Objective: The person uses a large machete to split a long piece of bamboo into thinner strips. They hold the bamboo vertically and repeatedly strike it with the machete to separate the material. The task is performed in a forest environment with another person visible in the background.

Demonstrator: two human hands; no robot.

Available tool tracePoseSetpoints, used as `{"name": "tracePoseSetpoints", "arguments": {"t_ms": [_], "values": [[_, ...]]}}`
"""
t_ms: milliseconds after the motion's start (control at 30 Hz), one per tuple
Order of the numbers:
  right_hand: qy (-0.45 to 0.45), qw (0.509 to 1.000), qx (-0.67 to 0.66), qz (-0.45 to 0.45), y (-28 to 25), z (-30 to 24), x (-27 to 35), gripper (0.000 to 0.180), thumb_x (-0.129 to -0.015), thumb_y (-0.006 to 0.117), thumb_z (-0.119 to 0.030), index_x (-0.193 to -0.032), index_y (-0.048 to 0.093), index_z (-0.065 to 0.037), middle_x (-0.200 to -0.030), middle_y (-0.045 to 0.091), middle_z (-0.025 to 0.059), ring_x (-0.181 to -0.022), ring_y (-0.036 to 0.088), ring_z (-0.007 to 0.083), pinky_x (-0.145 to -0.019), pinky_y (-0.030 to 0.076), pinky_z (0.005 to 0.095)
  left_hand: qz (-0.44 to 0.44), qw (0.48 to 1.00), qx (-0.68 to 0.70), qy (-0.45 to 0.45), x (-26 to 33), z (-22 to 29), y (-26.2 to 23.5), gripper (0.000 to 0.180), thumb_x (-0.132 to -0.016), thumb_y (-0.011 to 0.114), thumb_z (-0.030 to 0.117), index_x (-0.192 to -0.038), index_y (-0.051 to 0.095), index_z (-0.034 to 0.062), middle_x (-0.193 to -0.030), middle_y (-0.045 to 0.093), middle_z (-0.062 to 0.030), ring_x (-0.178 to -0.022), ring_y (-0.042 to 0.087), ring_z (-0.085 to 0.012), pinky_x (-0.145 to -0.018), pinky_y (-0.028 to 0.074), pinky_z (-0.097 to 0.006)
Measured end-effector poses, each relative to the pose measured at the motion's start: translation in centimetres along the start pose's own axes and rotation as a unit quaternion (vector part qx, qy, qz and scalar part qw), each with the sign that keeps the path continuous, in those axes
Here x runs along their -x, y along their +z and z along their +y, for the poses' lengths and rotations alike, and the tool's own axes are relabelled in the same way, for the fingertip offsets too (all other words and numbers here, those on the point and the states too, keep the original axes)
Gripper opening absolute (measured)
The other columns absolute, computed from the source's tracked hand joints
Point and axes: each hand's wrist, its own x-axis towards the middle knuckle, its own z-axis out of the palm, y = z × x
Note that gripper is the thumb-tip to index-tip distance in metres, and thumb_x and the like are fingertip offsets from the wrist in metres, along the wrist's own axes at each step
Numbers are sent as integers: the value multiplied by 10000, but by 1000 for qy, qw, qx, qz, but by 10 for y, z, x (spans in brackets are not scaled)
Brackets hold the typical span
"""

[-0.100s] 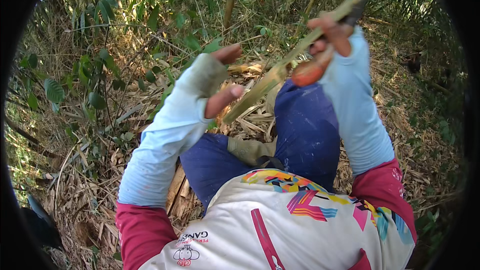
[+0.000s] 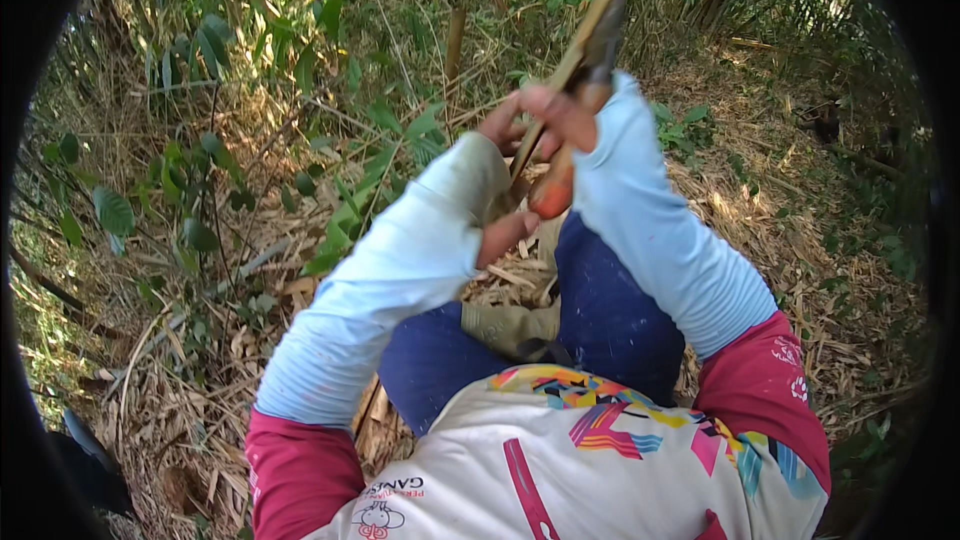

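Left grip [image 2: 470,180] spread in a C, thumb [image 2: 511,236] on its near side, well apart from fingers [image 2: 504,127] on its far side. Right grip [image 2: 574,122] just right of it and slightly farther out; fingers curled in, knuckles beside the left fingertips; contact unclear. Both elbows bent; left forearm [image 2: 350,315] slants in behind the left grip, right forearm [image 2: 675,250] behind the right.
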Motion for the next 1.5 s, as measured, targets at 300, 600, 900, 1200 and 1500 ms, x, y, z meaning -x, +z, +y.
{"name": "tracePoseSetpoints", "arguments": {"t_ms": [300, 600, 900, 1200, 1500], "values": [[99, 991, -56, -73, -31, 41, -26, 581, -701, 823, -89, -1127, 462, 70, -925, 648, 157, -608, 576, 142, -535, 497, 277, 233, 956, 167, -59, -20, -97, 0, 406, -955, 550, 228, -1272, 455, -8, -862, 610, -80, -701, 572, -141, -659, 488, -272], [163, 985, -12, -52, -92, 45, -9, 588, -744, 688, -116, -1240, 428, 62, -1039, 651, 195, -652, 556, 126, -590, 508, 272, 328, 922, 182, -95, -2, -146, -11, 413, -947, 575, 334, -1132, 515, -31, -861, 640, -138, -730, 635, -217, -665, 536, -353], [-89, 971, 221, 15, -129, 0, 4, 392, -858, 661, -102, -1201, 490, -24, -873, 612, 60, -678, 545, 79, -664, 482, 246, 293, 941, 150, -73, -19, -120, -12, 340, -936, 590, 328, -1044, 542, 9, -691, 577, -81, -579, 581, -204, -547, 503, -343], [-102, 907, 409, 18, -151, 64, 1, 279, -766, 661, 2, -1033, 598, -45, -798, 611, 54, -723, 595, 126, -623, 482, 277, 174, 960, 108, -192, -63, -113, -10, 313, -918, 599, 311, -1063, 552, 38, -661, 578, -61, -537, 568, -168, -478, 495, -300], [-84, 823, 541, -149, -173, 135, -33, 293, -657, 737, -85, -940, 661, -89, -835, 643, 123, -816, 618, 301, -734, 494, 355, 69, 936, 207, -275, -99, -170, 12, 281, -885, 691, 277, -1037, 608, 56, -755, 639, -37, -588, 606, -111, -483, 493, -247]]}}
